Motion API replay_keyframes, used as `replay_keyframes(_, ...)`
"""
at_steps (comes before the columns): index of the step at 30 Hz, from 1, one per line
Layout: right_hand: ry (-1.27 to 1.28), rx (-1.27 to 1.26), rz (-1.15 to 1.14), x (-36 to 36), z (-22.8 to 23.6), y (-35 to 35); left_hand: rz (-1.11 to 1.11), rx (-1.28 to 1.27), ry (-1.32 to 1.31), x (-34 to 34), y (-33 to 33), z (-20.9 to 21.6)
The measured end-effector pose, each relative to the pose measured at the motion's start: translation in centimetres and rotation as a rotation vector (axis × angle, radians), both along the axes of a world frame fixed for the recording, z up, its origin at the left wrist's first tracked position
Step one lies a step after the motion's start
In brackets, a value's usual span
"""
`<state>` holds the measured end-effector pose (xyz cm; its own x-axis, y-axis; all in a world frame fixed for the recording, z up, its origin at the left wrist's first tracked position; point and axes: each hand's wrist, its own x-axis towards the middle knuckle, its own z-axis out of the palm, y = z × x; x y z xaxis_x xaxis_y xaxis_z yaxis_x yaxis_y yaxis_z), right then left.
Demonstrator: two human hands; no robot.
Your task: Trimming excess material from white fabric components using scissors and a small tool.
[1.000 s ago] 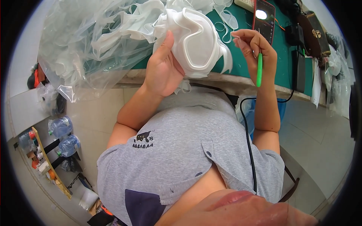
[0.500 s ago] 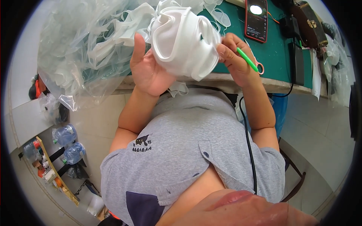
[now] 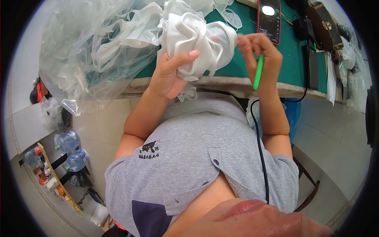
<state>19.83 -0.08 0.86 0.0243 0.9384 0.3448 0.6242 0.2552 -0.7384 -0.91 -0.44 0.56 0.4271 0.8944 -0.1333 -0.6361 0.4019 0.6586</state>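
Note:
A bundle of soft white, thick-edged folded pieces (image 3: 185, 43) hangs over the front of the table. My left hand (image 3: 169, 77) is closed on its near left side, thumb lying across the folds. At its right a translucent white rounded flap (image 3: 221, 43) stands out from the rest. My right hand (image 3: 262, 53) is just right of that flap, its fingertips blurred close to the flap's edge; whether they touch it I cannot tell. A bright green pen-shaped tool (image 3: 258, 73) is held in this hand, pointing down toward me, its other end hidden by the fingers.
Large clear plastic bags (image 3: 83, 51) full of white pieces cover the table's left side and hang over its edge. A red-cased phone (image 3: 269, 19) lies on the green mat (image 3: 246, 27). At the right are a black adapter (image 3: 303, 27) and a brown case (image 3: 325, 25). A black cable (image 3: 258, 142) crosses my shirt.
My left hand has gone from an open palm under the bundle to gripping it, and the bundle has folded narrower. My right hand has moved right, with the green tool swung to point downward.

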Motion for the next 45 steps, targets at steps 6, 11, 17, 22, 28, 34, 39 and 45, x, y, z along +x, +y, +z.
replay_keyframes(6, 0.08, 0.321, 0.292, -1.3, 1.2, 0.3, 0.033, 0.017, 0.028, 0.2, -0.6, -0.4)
replay_keyframes(11, 0.175, 0.228, 0.31, -0.6, 0.0, 1.3, -0.068, -0.122, -0.232, -0.6, 0.0, -1.4)
replay_keyframes(17, 0.423, 0.12, 0.156, 0.8, 0.3, 1.6, -0.212, -0.201, -0.71, -1.1, 0.4, -2.3)
replay_keyframes(22, 0.48, 0.142, 0.155, 0.7, 0.8, 1.3, -0.122, -0.084, -0.398, -0.9, 0.5, -1.3)
replay_keyframes(28, 0.185, 0.059, 0.323, -0.1, 0.6, 2.4, -0.094, -0.064, -0.257, -0.5, -0.1, -1.0)
replay_keyframes(34, 0.2, 0.095, 0.278, -0.3, 1.1, 1.9, -0.118, -0.074, -0.337, -0.7, 0.3, -0.9)
replay_keyframes(39, 0.392, 0.088, 0.268, 0.1, 0.5, 1.8, -0.095, -0.195, -0.536, -0.8, 0.2, -1.7)
replay_keyframes(45, 0.51, 0.156, 0.091, 2.3, 0.8, 2.0, -0.17, -0.054, -0.641, -1.5, 1.2, -1.3)
